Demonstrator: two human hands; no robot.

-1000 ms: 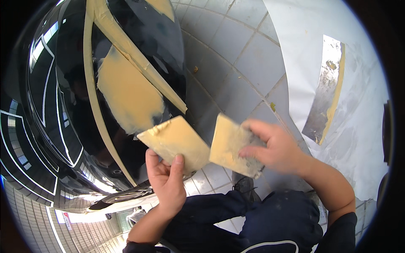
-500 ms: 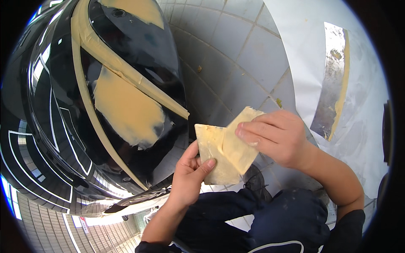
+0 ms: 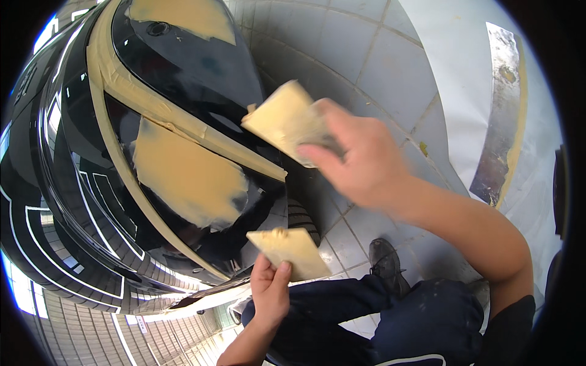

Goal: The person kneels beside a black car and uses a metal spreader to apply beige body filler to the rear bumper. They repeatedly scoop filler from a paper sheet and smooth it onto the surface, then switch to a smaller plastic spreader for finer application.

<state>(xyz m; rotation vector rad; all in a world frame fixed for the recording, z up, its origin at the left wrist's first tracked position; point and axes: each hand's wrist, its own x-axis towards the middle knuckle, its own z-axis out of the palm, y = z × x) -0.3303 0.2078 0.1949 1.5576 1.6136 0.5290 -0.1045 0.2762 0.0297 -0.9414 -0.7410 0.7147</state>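
My right hand [image 3: 357, 155] grips a filler-smeared square spreader [image 3: 284, 113], raised beside the upper part of the glossy black car body [image 3: 207, 85]; its front edge carries some beige paste. Lower down, my left hand [image 3: 271, 293] pinches a second spreader [image 3: 287, 250] with a lump of beige filler along its top edge. Masking tape strips [image 3: 195, 131] cross the bodywork, bordering a beige filler patch [image 3: 186, 177]. Another filler patch [image 3: 189, 18] lies at the top, near a small round hole [image 3: 157, 28].
Grey floor tiles [image 3: 342, 43] lie beyond the car. At right is white sheeting [image 3: 448, 91] with a metal strip [image 3: 500, 110] edged in beige on it. My shoe [image 3: 384, 262] and knees show below, and part of a tyre [image 3: 302, 216] is under the car body.
The two spreaders, which met half a second ago, are now apart. My right hand has lifted up and leftward toward the car; my left hand has dropped lower.
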